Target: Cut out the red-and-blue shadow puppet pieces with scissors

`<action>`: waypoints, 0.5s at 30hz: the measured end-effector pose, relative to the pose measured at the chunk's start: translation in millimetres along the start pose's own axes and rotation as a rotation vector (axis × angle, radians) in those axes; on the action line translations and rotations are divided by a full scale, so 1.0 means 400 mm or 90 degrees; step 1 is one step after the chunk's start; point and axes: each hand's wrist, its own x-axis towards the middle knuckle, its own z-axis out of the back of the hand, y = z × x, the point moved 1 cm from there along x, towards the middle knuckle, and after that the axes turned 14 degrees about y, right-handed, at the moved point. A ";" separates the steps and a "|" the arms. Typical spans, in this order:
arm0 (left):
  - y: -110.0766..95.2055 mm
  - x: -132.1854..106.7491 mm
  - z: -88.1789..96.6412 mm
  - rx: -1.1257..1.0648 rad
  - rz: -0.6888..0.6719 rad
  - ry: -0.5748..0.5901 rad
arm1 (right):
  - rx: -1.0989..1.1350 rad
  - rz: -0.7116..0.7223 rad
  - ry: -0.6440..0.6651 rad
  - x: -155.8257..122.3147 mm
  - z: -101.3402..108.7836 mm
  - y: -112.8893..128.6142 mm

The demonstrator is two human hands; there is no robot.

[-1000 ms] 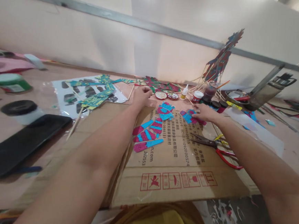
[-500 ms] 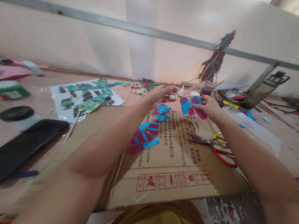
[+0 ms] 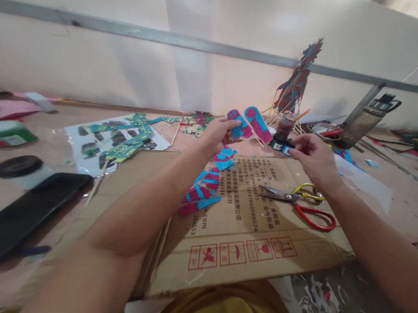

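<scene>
My left hand (image 3: 219, 134) pinches two painted paper cutouts, blue and magenta, raised above the far edge of the cardboard. One is a shorter cutout (image 3: 237, 125), the other a longer rounded strip (image 3: 258, 124). My right hand (image 3: 312, 157) has its thumb and fingers apart, beside a small blue-labelled jar (image 3: 288, 147); whether it touches the jar is unclear. More blue and magenta cutouts (image 3: 206, 187) lie on the cardboard (image 3: 248, 212), under my left forearm. Scissors (image 3: 296, 199) with yellow and red handles rest spread on the cardboard, near my right forearm.
Painted figures on sticks (image 3: 298, 81) stand at the back. Nearby are a dark jar (image 3: 278, 140) and a bottle (image 3: 365, 120). Yellow-green cutouts (image 3: 132, 141) lie on a printed sheet at left, beyond a black tray-like object (image 3: 30, 215). Paper scraps (image 3: 320, 302) lie below right.
The cutouts have passed from my right hand to my left and are now lifted higher. My right hand has moved right, away from them.
</scene>
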 end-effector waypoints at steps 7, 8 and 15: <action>-0.074 0.024 0.084 -0.099 -0.094 -0.149 | -0.115 -0.155 0.354 -0.210 0.152 -0.018; -0.077 0.026 0.089 -0.103 -0.098 -0.156 | -0.113 -0.167 0.456 -0.233 0.163 -0.015; -0.062 0.010 0.051 -0.075 -0.070 -0.152 | -0.392 0.009 0.450 -0.277 0.145 -0.021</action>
